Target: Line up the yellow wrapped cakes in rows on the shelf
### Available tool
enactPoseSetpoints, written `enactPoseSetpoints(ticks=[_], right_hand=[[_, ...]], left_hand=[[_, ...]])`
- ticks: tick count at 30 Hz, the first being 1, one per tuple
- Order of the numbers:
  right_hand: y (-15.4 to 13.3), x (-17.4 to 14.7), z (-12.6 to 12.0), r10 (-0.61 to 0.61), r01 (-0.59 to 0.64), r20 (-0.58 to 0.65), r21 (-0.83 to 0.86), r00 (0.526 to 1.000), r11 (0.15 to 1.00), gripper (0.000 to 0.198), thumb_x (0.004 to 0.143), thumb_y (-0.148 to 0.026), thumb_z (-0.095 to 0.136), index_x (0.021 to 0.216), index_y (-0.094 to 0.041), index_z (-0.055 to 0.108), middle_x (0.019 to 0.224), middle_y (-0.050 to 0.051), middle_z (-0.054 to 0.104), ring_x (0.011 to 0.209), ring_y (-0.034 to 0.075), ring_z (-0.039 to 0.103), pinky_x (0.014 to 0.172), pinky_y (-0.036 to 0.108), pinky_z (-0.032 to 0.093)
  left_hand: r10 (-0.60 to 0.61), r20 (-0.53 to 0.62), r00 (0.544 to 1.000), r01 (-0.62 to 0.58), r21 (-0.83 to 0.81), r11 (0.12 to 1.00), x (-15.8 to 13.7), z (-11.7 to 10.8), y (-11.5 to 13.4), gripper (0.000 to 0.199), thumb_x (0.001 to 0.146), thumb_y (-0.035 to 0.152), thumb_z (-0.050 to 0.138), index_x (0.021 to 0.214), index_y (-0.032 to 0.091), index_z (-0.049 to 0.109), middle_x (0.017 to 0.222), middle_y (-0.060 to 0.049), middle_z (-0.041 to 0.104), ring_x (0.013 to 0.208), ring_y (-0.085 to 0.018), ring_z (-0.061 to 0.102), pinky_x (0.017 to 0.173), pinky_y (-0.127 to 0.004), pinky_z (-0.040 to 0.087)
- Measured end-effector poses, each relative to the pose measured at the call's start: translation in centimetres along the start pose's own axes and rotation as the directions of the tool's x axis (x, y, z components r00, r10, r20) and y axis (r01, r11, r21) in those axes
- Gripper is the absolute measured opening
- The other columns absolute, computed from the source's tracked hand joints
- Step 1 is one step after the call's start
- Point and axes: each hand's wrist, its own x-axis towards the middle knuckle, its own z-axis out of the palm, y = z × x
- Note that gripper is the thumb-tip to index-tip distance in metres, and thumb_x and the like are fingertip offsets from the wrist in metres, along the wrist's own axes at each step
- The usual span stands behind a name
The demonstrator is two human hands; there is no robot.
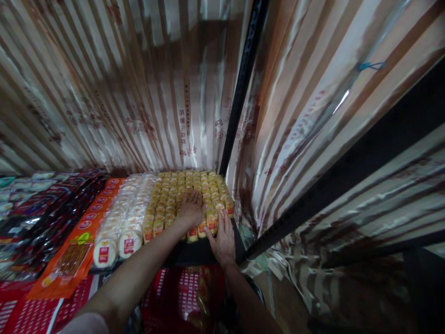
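Striped sheeting [156, 93] fills the upper frame and the right side; its reddish vertical Chinese characters, clearest at centre, are too blurred to read surely. A black beam [347, 171] slants across the right. Dark glossy packets [38, 213] lie at the left edge, their print illegible. The yellow wrapped packs [170, 195] stand in close rows at lower centre; the front ones bear orange-red labels too small to read. Red perforated plastic [167, 285] shows along the bottom. Left of centre, an orange packet [93, 218] repeats round emblems, and clear-wrapped white rounds [130, 243] carry red labels with unreadable lettering. The left hand [191, 208] is unclenched, laid over the yellow packs; the right hand [222, 236], fingers extended, rests against their front right. A blue tie [370, 66] hangs upper right.
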Motion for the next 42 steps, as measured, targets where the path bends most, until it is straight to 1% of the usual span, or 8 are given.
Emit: enactPoseSetpoints(ticks=[7, 12, 16, 21, 26, 31, 37, 42], right_hand=[[-0.1, 0.1, -0.2, 0.004, -0.004, -0.008, 0.02, 1.0, 1.0, 0.066, 0.083, -0.051, 0.04, 0.137, -0.015, 0.027, 0.141, 0.014, 0.031, 0.128, 0.026, 0.029, 0.097, 0.042, 0.036], [0.0, 0.1, -0.2, -0.001, 0.001, -0.007, 0.025, 1.0, 1.0, 0.067, 0.082, -0.053, 0.042, 0.135, -0.013, 0.03, 0.14, 0.016, 0.033, 0.128, 0.026, 0.029, 0.097, 0.042, 0.036], [0.1, 0.1, -0.1, -0.016, 0.017, -0.015, 0.026, 1.0, 1.0, 0.068, 0.083, -0.053, 0.041, 0.135, -0.012, 0.029, 0.139, 0.016, 0.034, 0.128, 0.025, 0.028, 0.099, 0.042, 0.035], [0.1, 0.1, -0.1, -0.025, 0.026, -0.038, 0.026, 0.999, 0.999, 0.068, 0.082, -0.053, 0.042, 0.135, -0.012, 0.029, 0.139, 0.016, 0.035, 0.128, 0.025, 0.03, 0.099, 0.042, 0.036], [0.1, 0.1, -0.2, -0.026, 0.027, -0.038, 0.031, 0.999, 0.999, 0.066, 0.082, -0.05, 0.044, 0.135, -0.013, 0.03, 0.139, 0.016, 0.034, 0.128, 0.025, 0.03, 0.1, 0.043, 0.035], [0.1, 0.1, -0.2, -0.019, 0.02, -0.035, 0.041, 0.999, 0.999, 0.067, 0.082, -0.05, 0.045, 0.135, -0.012, 0.029, 0.139, 0.016, 0.034, 0.128, 0.025, 0.029, 0.1, 0.043, 0.034], [0.1, 0.1, -0.2, -0.015, 0.016, -0.03, 0.039, 0.999, 0.999, 0.067, 0.082, -0.049, 0.046, 0.134, -0.011, 0.031, 0.137, 0.017, 0.036, 0.127, 0.025, 0.03, 0.099, 0.042, 0.035], [0.1, 0.2, -0.3, -0.021, 0.023, -0.03, 0.048, 0.999, 0.999, 0.065, 0.082, -0.047, 0.046, 0.133, -0.01, 0.032, 0.138, 0.017, 0.036, 0.128, 0.026, 0.03, 0.099, 0.044, 0.035]], left_hand=[[-0.042, -0.074, 0.996, 0.041, -0.024, 0.999, 0.8, -0.1, -0.4, 0.058, 0.091, 0.041, 0.011, 0.132, 0.011, 0.039, 0.139, -0.01, 0.037, 0.134, -0.022, 0.021, 0.111, -0.042, 0.009], [0.02, -0.052, 0.998, -0.02, -0.012, 1.0, 1.1, 0.8, -1.1, 0.058, 0.09, 0.04, 0.011, 0.131, 0.011, 0.04, 0.138, -0.01, 0.039, 0.133, -0.022, 0.022, 0.111, -0.044, 0.007], [-0.007, -0.011, 1.0, 0.006, -0.031, 1.0, 1.1, 0.7, -1.0, 0.056, 0.09, 0.04, 0.014, 0.131, 0.014, 0.04, 0.139, -0.008, 0.039, 0.133, -0.021, 0.023, 0.111, -0.044, 0.009], [-0.063, -0.101, 0.993, 0.056, -0.066, 0.996, 1.9, 0.2, -0.4, 0.059, 0.09, 0.043, 0.011, 0.135, 0.012, 0.034, 0.141, -0.008, 0.034, 0.134, -0.021, 0.02, 0.111, -0.043, 0.01], [-0.073, -0.002, 0.997, 0.072, -0.054, 0.996, 3.4, 0.0, -0.5, 0.059, 0.09, 0.039, 0.012, 0.132, 0.007, 0.037, 0.138, -0.012, 0.039, 0.131, -0.022, 0.028, 0.11, -0.045, 0.008], [-0.04, 0.005, 0.999, 0.04, -0.038, 0.998, 3.3, -0.1, -0.7, 0.056, 0.09, 0.038, 0.014, 0.131, 0.009, 0.04, 0.137, -0.012, 0.04, 0.131, -0.021, 0.029, 0.11, -0.043, 0.009], [-0.09, -0.114, 0.989, 0.086, -0.042, 0.995, 3.8, 0.4, -0.8, 0.059, 0.09, 0.04, 0.011, 0.134, 0.008, 0.034, 0.143, -0.011, 0.031, 0.134, -0.021, 0.021, 0.111, -0.041, 0.008], [-0.101, -0.021, 0.995, 0.1, -0.051, 0.994, 5.2, 0.2, -1.5, 0.057, 0.091, 0.039, 0.013, 0.132, 0.008, 0.037, 0.14, -0.012, 0.036, 0.132, -0.023, 0.025, 0.11, -0.044, 0.01]])
